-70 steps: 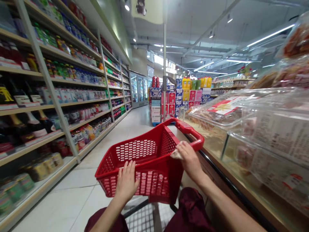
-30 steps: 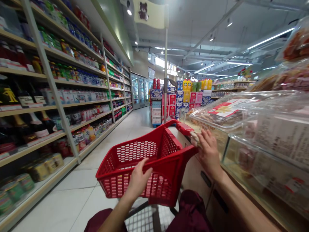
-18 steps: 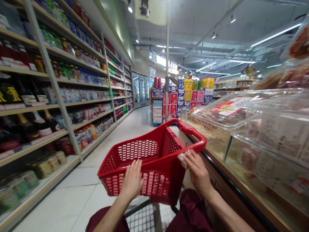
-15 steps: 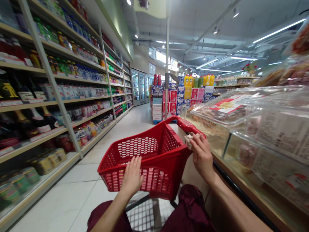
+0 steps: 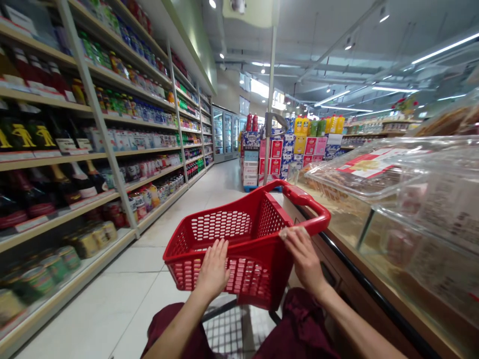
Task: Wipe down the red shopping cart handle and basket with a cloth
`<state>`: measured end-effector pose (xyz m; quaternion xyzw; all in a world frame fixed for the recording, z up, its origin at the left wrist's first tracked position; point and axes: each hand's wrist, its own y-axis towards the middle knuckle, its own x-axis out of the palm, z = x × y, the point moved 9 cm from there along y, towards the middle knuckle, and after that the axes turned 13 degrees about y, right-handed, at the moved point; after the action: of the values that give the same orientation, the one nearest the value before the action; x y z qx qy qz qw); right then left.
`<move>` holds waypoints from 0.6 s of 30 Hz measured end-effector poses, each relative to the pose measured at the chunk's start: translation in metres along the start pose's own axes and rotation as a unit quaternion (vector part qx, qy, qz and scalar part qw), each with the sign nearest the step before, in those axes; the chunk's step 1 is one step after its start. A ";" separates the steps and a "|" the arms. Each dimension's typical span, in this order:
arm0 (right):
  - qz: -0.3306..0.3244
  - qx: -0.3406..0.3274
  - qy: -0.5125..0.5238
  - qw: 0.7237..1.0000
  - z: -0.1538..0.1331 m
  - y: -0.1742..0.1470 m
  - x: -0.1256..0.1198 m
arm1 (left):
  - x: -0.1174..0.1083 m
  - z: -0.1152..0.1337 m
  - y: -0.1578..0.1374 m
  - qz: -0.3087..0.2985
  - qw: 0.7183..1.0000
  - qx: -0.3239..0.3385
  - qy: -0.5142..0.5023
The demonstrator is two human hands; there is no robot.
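A red shopping cart (image 5: 258, 271) stands sideways in front of me, its basket perforated and its handle (image 5: 309, 202) at the right. Fingers stretched out, my left hand (image 5: 214, 269) lies against the near rim and side of the basket. My right hand (image 5: 305, 257) presses a crumpled whitish cloth (image 5: 284, 233) to the cart's upper rim, just below the handle. Most of the cloth is hidden under the fingers. The basket floor is only partly visible.
Shelves of bottles and cans (image 5: 145, 124) line the left side. A glass-sided display case (image 5: 359, 219) with clear plastic food boxes (image 5: 355, 172) stands close on the right. Stacked drink cartons (image 5: 275, 159) and a pole (image 5: 271, 89) are ahead, glass-door fridges (image 5: 224, 129) farther back.
My right hand has moved with the cloth from the cart's handle down and toward me onto the rim. My left hand stays on the basket side. The view has shifted slightly left.
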<state>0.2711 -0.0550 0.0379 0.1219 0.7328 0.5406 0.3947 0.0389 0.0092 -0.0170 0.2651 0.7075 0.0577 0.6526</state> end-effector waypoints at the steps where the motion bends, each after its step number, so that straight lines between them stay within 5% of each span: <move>1: -0.045 -0.011 0.007 0.999 -0.004 -0.012 0.013 | 0.000 0.000 0.000 -0.002 1.000 0.004 -0.006; 4: -0.126 -0.042 0.046 0.990 -0.024 -0.031 0.039 | 0.001 -0.002 -0.001 -0.006 1.000 0.011 -0.023; 10: 0.005 -0.011 0.035 0.999 -0.029 0.024 0.028 | 0.000 -0.003 -0.002 -0.020 0.999 0.019 -0.046; 15: -0.168 -0.059 0.057 0.982 -0.046 -0.029 0.091 | 0.003 -0.020 -0.010 -0.003 0.999 -0.038 -0.030; 18: -0.179 -0.083 0.055 0.979 -0.071 -0.030 0.107 | 0.004 -0.025 -0.016 0.001 0.999 -0.046 -0.020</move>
<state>0.1581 -0.0514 -0.0291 -0.0740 0.7159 0.5260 0.4530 0.0105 0.0040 -0.0239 0.2371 0.6905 0.0856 0.6780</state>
